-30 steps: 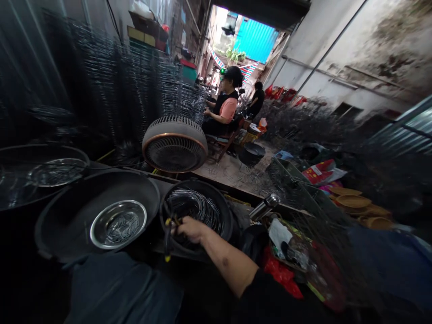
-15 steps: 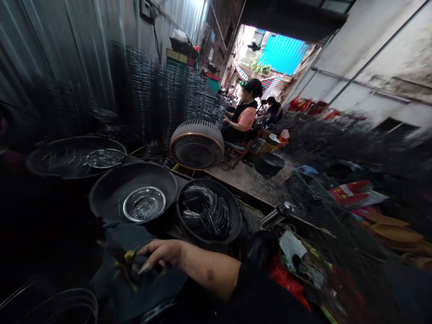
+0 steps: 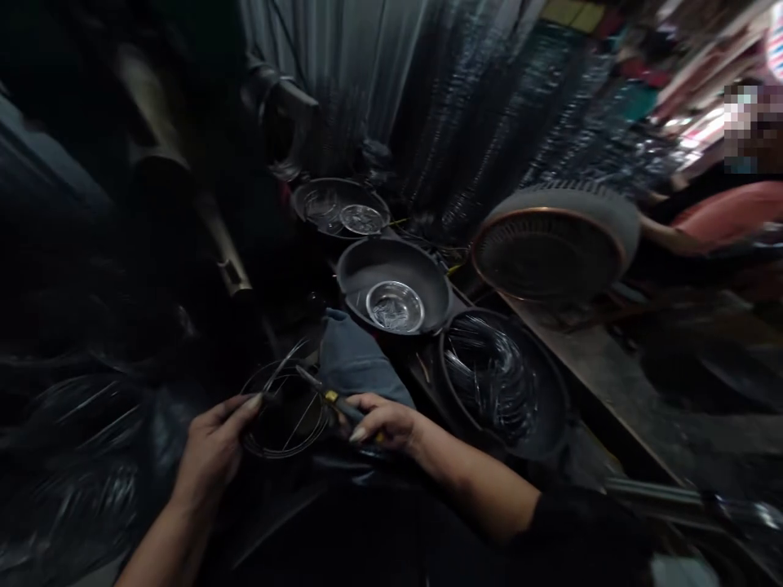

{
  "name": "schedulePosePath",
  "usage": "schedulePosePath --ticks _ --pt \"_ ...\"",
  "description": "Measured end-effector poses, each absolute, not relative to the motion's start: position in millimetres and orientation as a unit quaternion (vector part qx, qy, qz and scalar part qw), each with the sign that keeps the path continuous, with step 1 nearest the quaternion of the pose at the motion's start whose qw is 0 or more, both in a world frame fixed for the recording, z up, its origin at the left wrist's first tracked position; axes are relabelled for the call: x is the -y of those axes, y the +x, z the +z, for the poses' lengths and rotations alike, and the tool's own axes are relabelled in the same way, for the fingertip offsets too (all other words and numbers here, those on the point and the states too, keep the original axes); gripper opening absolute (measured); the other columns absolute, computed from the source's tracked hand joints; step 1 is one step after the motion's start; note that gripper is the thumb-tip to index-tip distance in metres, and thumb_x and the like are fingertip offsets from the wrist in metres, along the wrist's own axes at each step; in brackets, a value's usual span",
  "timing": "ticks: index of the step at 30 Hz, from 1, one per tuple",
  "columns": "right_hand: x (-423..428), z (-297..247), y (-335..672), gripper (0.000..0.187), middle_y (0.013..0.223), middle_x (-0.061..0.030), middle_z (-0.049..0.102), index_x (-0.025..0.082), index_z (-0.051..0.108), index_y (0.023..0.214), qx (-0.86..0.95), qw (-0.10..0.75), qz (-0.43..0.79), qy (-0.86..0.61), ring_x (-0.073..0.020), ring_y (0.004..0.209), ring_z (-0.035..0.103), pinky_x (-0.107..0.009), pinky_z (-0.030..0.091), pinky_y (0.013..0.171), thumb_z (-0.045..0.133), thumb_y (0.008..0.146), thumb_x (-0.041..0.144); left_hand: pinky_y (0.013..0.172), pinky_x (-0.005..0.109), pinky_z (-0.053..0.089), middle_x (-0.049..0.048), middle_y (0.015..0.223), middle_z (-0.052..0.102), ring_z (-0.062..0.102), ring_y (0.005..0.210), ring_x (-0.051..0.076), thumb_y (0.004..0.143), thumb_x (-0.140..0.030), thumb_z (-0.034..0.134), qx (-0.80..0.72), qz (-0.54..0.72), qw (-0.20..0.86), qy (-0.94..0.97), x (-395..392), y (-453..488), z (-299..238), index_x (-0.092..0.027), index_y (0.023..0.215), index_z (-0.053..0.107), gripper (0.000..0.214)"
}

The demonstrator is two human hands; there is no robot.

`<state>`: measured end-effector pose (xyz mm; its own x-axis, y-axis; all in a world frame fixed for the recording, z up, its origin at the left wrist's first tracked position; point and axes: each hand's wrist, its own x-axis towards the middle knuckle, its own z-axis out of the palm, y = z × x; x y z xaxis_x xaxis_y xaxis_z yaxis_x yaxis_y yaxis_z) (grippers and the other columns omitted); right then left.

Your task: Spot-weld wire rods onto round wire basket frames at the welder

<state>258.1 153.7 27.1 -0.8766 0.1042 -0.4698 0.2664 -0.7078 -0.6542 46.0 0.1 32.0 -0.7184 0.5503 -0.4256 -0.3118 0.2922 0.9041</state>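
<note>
Between thumb and fingers, my left hand (image 3: 217,436) pinches a loose coil of thin metal wire (image 3: 287,451), whose loops hang to the right with some ends sticking up. My right hand (image 3: 385,424) is wrapped round the handles of a pair of pliers (image 3: 330,397) with yellow and dark grips. The pliers' jaws point up and left, close to the wire ends; whether they touch the wire I cannot tell. Behind the pliers, a blue-grey cloth (image 3: 360,355) lies over my leg.
A dark pan (image 3: 428,265) holds a steel bowl (image 3: 419,314) of small metal pieces. Right of it, another pan (image 3: 554,399) holds bent wires (image 3: 495,367). A third pan (image 3: 306,200) stands farther back. A round fan (image 3: 550,244) is beyond, with a person in an orange sleeve (image 3: 727,216) at right.
My view has swung left and down. My left hand has come into sight with the wire coil. The right hand, still on the pliers, has its tool up beside the wire.
</note>
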Motion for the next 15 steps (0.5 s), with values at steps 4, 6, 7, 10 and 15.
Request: schedulePosePath --ticks 4,6,7,10,15 --pt "-148 24 251 0.028 0.056 0.0052 0.054 0.014 0.059 0.072 -0.392 0.070 -0.887 0.235 -0.0062 0.047 0.047 -0.018 0.031 0.045 0.073 0.048 0.016 0.068 0.026 0.052 0.0058 0.074 0.072 0.066 0.070 0.018 0.040 -0.048 0.088 -0.674 0.625 0.392 0.027 1 48 23 -0.014 0.076 0.072 0.052" --pt "-145 24 245 0.029 0.056 0.0050 0.055 0.014 0.060 0.074 -0.401 0.056 -0.883 0.238 -0.0065 0.048 0.047 -0.018 0.032 0.046 0.073 0.049 0.015 0.069 0.026 0.051 0.0053 0.072 0.072 0.065 0.069 0.017 0.041 -0.047 0.088 -0.665 0.638 0.386 0.033 -1 49 19 -0.014 0.075 0.072 0.050" --pt "-144 25 242 0.027 0.055 0.0053 0.053 0.014 0.059 0.072 -0.402 0.045 -0.883 0.239 -0.0063 0.048 0.047 -0.018 0.032 0.046 0.072 0.049 0.015 0.069 0.026 0.051 0.0054 0.073 0.072 0.065 0.070 0.017 0.042 -0.047 0.088 -0.664 0.640 0.386 0.040 0 49 17 -0.014 0.076 0.072 0.049" --pt "-143 31 232 0.023 0.052 0.0061 0.049 0.015 0.053 0.064 -0.396 0.021 -0.882 0.255 -0.0048 0.043 0.043 -0.018 0.031 0.043 0.069 0.047 0.013 0.070 0.028 0.051 0.0063 0.076 0.072 0.066 0.072 0.018 0.045 -0.047 0.087 -0.667 0.637 0.383 0.054 3 48 11 -0.014 0.078 0.073 0.049" --pt "-146 65 226 0.020 0.051 0.0059 0.049 0.017 0.048 0.062 -0.459 0.046 -0.819 0.341 -0.0049 0.038 0.037 -0.017 0.026 0.036 0.060 0.046 0.015 0.071 0.029 0.050 0.0050 0.073 0.071 0.065 0.071 0.018 0.045 -0.049 0.086 -0.674 0.626 0.387 0.058 5 48 9 -0.015 0.076 0.072 0.048"
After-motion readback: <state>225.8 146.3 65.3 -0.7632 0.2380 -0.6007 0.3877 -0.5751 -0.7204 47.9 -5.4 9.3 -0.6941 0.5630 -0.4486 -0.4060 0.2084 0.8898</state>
